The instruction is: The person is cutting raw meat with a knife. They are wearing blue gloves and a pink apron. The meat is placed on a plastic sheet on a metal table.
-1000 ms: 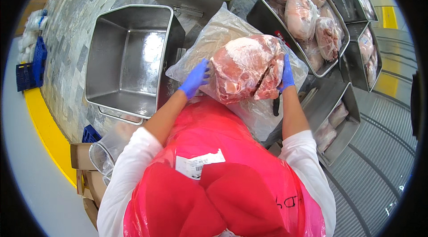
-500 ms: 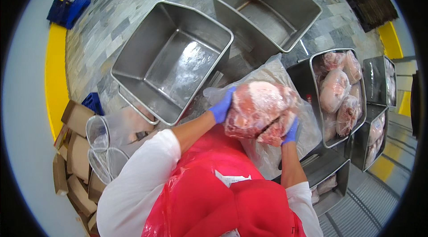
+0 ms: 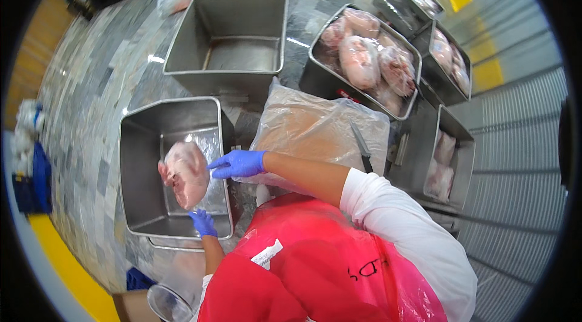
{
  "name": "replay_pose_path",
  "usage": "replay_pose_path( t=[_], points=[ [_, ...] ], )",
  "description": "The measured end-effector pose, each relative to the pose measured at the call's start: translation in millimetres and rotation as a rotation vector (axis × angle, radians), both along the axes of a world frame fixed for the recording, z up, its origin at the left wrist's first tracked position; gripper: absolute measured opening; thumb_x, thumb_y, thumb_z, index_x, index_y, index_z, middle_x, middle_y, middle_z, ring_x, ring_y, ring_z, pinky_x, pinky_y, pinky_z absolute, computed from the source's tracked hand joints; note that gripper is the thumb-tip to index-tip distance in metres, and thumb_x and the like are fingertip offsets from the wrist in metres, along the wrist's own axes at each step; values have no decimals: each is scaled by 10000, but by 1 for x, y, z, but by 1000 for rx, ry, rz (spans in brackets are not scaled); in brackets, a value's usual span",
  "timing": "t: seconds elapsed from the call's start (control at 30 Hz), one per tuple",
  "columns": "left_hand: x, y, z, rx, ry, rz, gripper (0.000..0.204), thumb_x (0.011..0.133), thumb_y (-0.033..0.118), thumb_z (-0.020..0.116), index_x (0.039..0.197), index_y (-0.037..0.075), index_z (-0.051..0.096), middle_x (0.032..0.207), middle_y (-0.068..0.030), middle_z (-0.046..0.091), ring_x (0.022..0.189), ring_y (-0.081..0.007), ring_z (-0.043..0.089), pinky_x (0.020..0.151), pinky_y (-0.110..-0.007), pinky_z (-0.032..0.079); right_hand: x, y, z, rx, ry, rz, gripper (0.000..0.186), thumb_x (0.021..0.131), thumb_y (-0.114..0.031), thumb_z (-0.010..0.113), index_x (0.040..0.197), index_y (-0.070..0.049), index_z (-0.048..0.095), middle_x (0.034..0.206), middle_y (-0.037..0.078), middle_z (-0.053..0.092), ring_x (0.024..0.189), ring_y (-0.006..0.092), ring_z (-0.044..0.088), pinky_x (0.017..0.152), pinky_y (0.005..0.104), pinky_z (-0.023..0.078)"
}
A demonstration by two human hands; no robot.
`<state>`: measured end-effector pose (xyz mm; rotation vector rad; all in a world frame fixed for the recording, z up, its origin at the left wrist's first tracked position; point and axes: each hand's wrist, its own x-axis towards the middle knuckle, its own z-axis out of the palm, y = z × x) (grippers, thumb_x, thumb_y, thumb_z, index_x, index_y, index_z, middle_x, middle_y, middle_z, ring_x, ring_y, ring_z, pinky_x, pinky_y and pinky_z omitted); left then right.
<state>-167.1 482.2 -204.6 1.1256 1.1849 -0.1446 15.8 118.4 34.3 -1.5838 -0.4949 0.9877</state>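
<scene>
A large pale piece of raw meat (image 3: 185, 175) is inside the left metal tub (image 3: 139, 158); whether it rests on the bottom or is in the air I cannot tell. My left hand (image 3: 203, 223), in a blue glove, is at the meat's near end over the tub, fingers stretched out. Over the tub's right rim reaches my right hand (image 3: 241, 164), gloved too, its extended fingertips close to the meat's right side. Neither hand grips it. On the plastic-covered work surface (image 3: 297, 131) to the right lies a knife (image 3: 360, 143) with a dark handle.
Another metal tub (image 3: 242, 37) stands beyond. A tub (image 3: 312, 70) of bagged meat pieces (image 3: 359, 61) is at the far right, with smaller meat-filled tubs (image 3: 451, 61) behind it. Near the lower left are a clear plastic container (image 3: 167, 304) and cardboard (image 3: 133, 307).
The meat has left my hands and moved from above the plastic-covered surface into the left tub. Both hands have swung left and opened. The view has turned, and the knife now shows.
</scene>
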Motion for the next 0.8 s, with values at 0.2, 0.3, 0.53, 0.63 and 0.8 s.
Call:
replay_pose_path(
  t=[0.2, 0.3, 0.53, 0.63, 0.8],
  points=[
    [57, -56, -34, 228, 83, -1061, 682, 961, 669, 592, 1010, 8, 754, 879, -59, 717, 692, -176, 603, 607, -367, 480, -94, -127, -58, -803, -525, -245, 589, 980, -474, 599, 1471, -151, 564, 1470, 180, 577, 1317, 399, 573, 1111, 473, 461],
    [74, -60, -14, 349, 222, -1453, 712, 913, 699, 639, 851, -2, 755, 760, -74, 697, 649, -184, 616, 594, -376, 487, -182, -194, -16, -1122, 46, -324, 542, 969, -455, 572, 1406, -135, 606, 1414, 177, 621, 1281, 384, 602, 1072, 479, 489],
    [102, -38, -27, 143, 400, -1854, 687, 867, 607, 770, 1222, 30, 658, 1095, -114, 716, 868, -284, 724, 692, -410, 580, -548, -258, -91, -1311, 642, -1011, 585, 914, -512, 546, 1276, -83, 713, 1361, 223, 642, 1247, 395, 628, 1062, 488, 490],
    [83, -40, -30, 34, 409, -1734, 639, 888, 505, 756, 1243, -11, 631, 1160, -198, 703, 998, -355, 716, 807, -482, 587, -634, -202, -87, -1414, 848, -988, 542, 963, -483, 516, 1310, -108, 699, 1380, 201, 639, 1235, 392, 637, 1046, 494, 500],
    [51, -54, -23, 297, 470, -1699, 644, 887, 468, 744, 1271, -31, 608, 1197, -225, 685, 1046, -385, 693, 858, -494, 571, -719, -128, -107, -975, 878, -906, 584, 968, -576, 524, 1188, -81, 743, 1209, 177, 734, 1029, 336, 718, 917, 448, 559]
  ],
)
